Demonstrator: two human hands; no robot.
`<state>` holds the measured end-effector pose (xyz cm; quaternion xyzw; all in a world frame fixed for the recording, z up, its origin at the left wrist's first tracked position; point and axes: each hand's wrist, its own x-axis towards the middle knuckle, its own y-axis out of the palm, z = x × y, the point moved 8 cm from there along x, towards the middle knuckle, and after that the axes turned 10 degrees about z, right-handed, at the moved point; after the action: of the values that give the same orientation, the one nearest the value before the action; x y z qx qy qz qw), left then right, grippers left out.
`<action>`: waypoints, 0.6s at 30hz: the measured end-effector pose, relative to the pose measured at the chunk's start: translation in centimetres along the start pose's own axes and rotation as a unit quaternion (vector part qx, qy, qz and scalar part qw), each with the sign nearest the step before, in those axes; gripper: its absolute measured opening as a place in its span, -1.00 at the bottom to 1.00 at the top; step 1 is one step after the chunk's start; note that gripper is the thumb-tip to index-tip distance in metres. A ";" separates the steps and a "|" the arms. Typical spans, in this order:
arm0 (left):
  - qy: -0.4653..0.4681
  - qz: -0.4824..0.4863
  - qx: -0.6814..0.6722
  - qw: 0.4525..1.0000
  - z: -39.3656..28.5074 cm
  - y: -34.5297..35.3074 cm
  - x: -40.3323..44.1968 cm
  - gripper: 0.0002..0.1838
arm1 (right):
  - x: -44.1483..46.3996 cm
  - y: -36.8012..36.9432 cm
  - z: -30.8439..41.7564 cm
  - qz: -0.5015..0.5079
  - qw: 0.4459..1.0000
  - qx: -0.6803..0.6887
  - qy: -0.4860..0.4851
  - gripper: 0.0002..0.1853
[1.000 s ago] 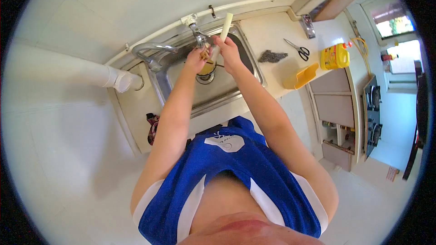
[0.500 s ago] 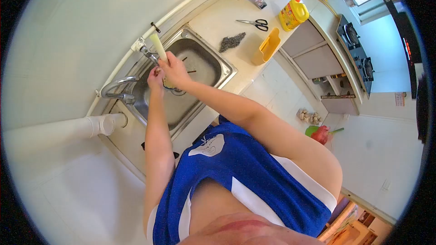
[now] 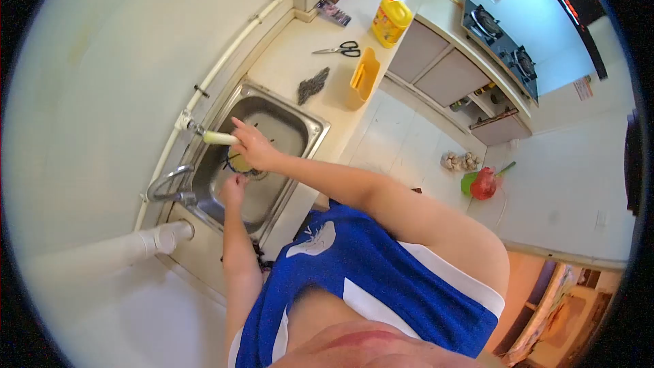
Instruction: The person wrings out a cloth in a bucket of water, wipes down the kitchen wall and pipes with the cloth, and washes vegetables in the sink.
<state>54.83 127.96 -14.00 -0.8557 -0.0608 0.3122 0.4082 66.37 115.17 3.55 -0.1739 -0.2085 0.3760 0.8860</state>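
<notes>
A pale green-white stick-like piece [image 3: 219, 138] is gripped in my right hand [image 3: 253, 146]. It points left, its far end close to the wall tap [image 3: 195, 127], and one of my fingers stretches out above it. My left hand [image 3: 234, 189] is lower in the metal sink [image 3: 286, 121], its fingers curled; whatever they hold, if anything, is hidden. Between my hands a yellowish thing [image 3: 240, 162] lies in the sink, partly covered, and I cannot make out its kind. A curved metal faucet [image 3: 170, 187] stands left of my left hand.
On the counter right of the sink are a dark grey mesh-like clump [image 3: 313, 86], scissors [image 3: 338, 49], a yellow plastic holder [image 3: 364, 80] and a yellow bottle [image 3: 391, 19]. A gas stove [image 3: 501, 41] is farther right. A white pipe [image 3: 163, 237] runs at the left.
The pale stick has swung from pointing up to pointing left in my right hand. My left hand has moved down, apart from the right. The whole view has shifted.
</notes>
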 end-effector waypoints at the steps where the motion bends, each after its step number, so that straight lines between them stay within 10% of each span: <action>1: 0.040 -0.040 -0.077 0.995 -0.3 -0.7 -0.9 -0.74 | -0.8 0.2 -2.5 0.014 0.997 -0.012 0.073 -0.77; 6: 0.103 -0.066 -0.109 0.986 -0.1 -1.2 -1.2 -0.82 | -4.9 -0.9 -6.0 0.126 0.985 -0.062 0.102 -0.77; 9: 0.046 -0.021 -0.496 0.867 2.4 0.1 0.4 -0.77 | -6.8 -1.7 -8.0 0.054 0.991 0.041 0.112 -0.73; 12: 0.027 -0.085 -0.100 0.991 -2.7 -4.2 -3.8 -0.77 | -7.6 -3.4 -7.2 0.050 0.997 -0.038 0.042 -0.71; 15: 0.096 -0.148 -0.357 0.917 1.1 -2.7 -2.0 -0.79 | -8.8 -5.6 -7.3 0.070 0.995 0.003 0.069 -0.72; 18: 0.042 -0.173 -0.163 0.970 -4.0 -4.3 -5.1 -0.82 | -10.0 -7.6 -8.7 0.134 0.986 -0.040 0.087 -0.72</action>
<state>53.76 126.31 -6.42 -0.8995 -0.2411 0.1867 0.3131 68.96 101.50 -2.68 -0.2678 -0.1206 0.4657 0.8348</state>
